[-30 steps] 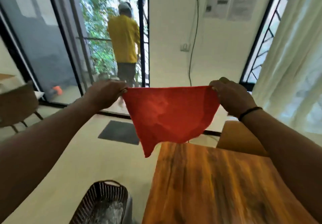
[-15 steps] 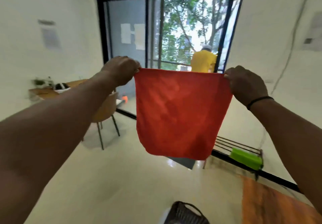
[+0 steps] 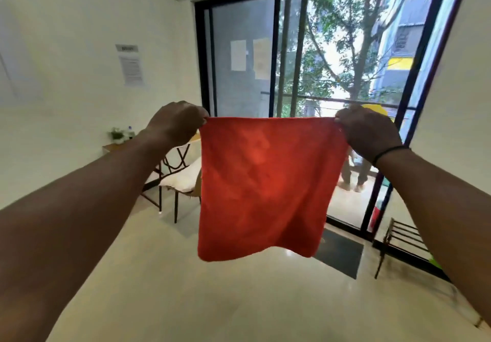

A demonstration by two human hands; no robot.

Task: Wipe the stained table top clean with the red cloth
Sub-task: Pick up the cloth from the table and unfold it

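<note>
The 2 hands, left hand (image 3: 177, 123) and right hand (image 3: 368, 131), each pinch a top corner of the red cloth (image 3: 265, 185).

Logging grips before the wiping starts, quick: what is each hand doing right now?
Left hand: pinching the red cloth at its top left corner.
Right hand: pinching its top right corner.

Cloth (image 3: 263, 185) hanging between left hand (image 3: 175, 123) and right hand (image 3: 369, 131), top corners pinched. Behind: sliding door (image 3: 292, 49). Left, behind forearm: chair (image 3: 183, 182). Lower right: rack (image 3: 403, 238) beside mat (image 3: 342, 254).
</note>
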